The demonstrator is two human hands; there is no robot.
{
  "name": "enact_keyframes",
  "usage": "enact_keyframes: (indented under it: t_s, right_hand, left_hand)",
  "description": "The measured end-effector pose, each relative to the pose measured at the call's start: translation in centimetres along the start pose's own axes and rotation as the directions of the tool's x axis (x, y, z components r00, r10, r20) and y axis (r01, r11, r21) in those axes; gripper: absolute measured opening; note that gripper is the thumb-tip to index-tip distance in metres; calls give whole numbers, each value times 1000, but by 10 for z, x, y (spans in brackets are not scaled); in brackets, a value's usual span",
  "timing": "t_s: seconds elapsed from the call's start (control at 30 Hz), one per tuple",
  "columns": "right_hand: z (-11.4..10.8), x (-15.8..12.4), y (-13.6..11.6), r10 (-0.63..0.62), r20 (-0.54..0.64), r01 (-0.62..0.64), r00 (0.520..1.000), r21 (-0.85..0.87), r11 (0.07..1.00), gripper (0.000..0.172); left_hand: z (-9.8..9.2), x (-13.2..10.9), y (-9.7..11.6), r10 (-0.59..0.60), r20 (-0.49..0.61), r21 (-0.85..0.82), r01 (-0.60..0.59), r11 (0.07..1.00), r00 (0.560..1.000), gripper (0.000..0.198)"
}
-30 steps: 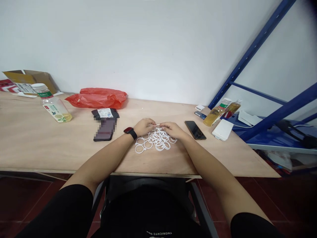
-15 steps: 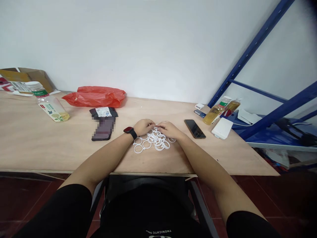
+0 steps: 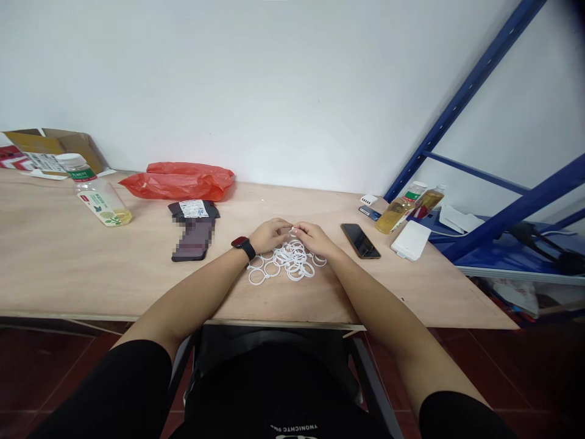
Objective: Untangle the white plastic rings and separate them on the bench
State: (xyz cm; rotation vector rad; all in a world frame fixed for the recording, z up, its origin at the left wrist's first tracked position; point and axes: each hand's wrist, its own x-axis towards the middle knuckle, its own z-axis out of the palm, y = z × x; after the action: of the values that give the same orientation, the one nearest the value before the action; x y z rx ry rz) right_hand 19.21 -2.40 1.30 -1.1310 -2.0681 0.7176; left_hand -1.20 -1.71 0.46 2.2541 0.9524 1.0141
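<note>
A pile of several white plastic rings (image 3: 286, 263) lies on the wooden table (image 3: 68, 262) just ahead of me. My left hand (image 3: 269, 235), with a dark watch with a red edge (image 3: 242, 246) on the wrist, and my right hand (image 3: 313, 238) meet over the far side of the pile. Both hands have their fingertips pinched together on one white ring (image 3: 291, 231) held between them, a little above the heap.
A dark phone (image 3: 360, 240), a white power bank (image 3: 411, 239) and two bottles of yellow drink (image 3: 400, 208) lie to the right. A dark pouch (image 3: 193, 228), a red plastic bag (image 3: 180, 180), another bottle (image 3: 97, 198) and a cardboard box (image 3: 50, 146) are left. Blue shelving (image 3: 493, 225) stands right.
My hands have stayed over the ring pile, working one ring between the fingertips and raising it slightly. The view shifted a little; nothing else moved.
</note>
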Motion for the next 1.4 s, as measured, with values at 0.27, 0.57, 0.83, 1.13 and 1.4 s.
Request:
enact_keyframes:
  t_s: [0.27, 0.57, 0.83, 1.13, 1.4]
  right_hand:
    - [3, -2, -13, 37, -55, -31, 998, 96, 995, 28]
    - [5, 1, -16, 35, -207, -47, 978, -55, 997, 17]
    - [10, 8, -13, -50, -200, 42, 978, -44, 998, 22]
    - [9, 9, -12, -7, -187, 28, 982, 108, 994, 23]
    - [6, 7, -14, -50, -191, 67, 980, 87, 994, 22]
  left_hand:
    - [-5, 2, 6, 57, -50, 172, -47, 984, 997, 27]
    - [1, 6, 12, 350, 43, 518, -320, 793, 936, 30]
    - [-3, 11, 5, 332, -57, 471, -268, 840, 942, 23]
    - [-7, 11, 11, 371, -5, 406, -337, 849, 929, 23]
    - [-6, 11, 15, 368, -23, 357, -336, 871, 929, 19]
